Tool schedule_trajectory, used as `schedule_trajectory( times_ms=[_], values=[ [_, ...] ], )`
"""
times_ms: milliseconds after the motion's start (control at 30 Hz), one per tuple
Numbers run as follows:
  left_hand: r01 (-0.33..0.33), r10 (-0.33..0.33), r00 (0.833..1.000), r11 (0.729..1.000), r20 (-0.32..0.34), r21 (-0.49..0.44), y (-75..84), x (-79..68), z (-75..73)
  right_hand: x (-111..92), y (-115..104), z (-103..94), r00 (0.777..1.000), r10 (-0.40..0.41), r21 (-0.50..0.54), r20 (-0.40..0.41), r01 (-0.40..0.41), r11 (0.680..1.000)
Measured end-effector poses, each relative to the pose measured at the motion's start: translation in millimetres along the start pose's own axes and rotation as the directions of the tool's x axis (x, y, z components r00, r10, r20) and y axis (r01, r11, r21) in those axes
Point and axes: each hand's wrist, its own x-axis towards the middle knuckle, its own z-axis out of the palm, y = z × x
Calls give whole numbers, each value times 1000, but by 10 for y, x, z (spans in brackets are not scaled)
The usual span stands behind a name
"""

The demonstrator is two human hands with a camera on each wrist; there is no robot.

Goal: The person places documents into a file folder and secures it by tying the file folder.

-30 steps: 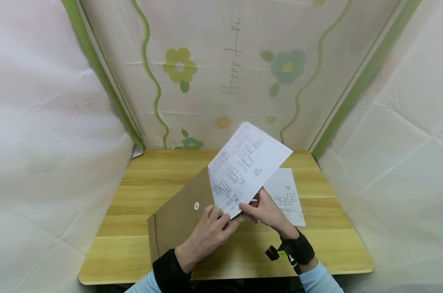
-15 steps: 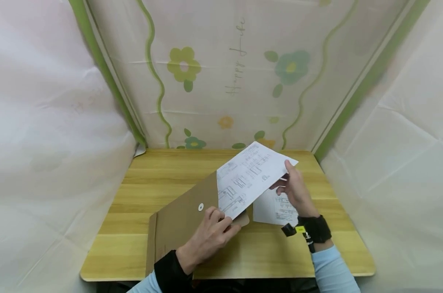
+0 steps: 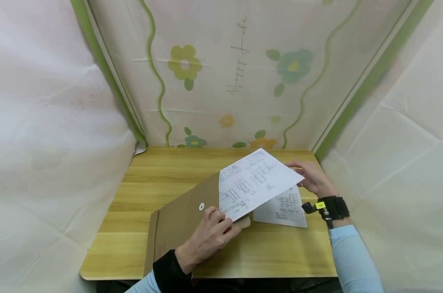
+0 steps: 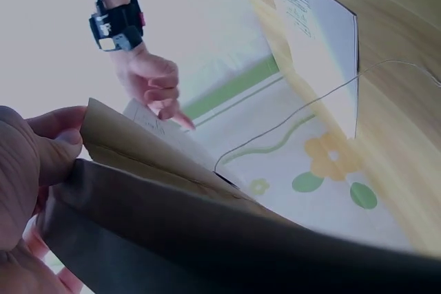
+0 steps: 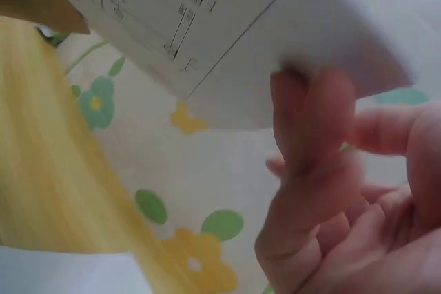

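In the head view my left hand grips the edge of a brown kraft document envelope with a white button. In the left wrist view, thumb and fingers pinch the envelope's opening. White sheets printed with technical drawings stick out of the envelope toward the upper right, tilted above the table. At their far right edge is my right hand, fingers reaching along the paper. Seen in the right wrist view, its fingertips touch the sheets, and the thumb stands apart from them.
Another stack of printed papers lies on the wooden table, partly under the raised sheets. A thin string trails from the envelope. Fabric walls with a flower pattern enclose the table's back and sides.
My right hand has moved from the sheets' lower edge to their far right side. The sheets have tipped lower and shifted right. The left hand keeps its grip on the envelope.
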Motion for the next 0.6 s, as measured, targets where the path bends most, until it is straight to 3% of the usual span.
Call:
schedule_trajectory(
  times_ms=[100, 233, 433, 600],
  values=[
    [-1, 1, 1000, 1000, 3, -4, -53, 2, -22, 120, 31, 2, 999, 31, -63, 35, -29, 998],
    [0, 0, 1000, 1000, -3, 0, -45, -15, -13, 191, 93, -9, 994, -2, -62, 108, 9, 998],
    [11, -11, 1000, 1000, -9, -8, -53, -25, -23, 101, 36, 20, 994, -10, -7, 113, 11, 1000],
    [15, -15, 1000, 1000, -8, -12, -62, -28, -14, 3, -6, 69, 988, -64, 26, 138, 61, 998]
  ],
)
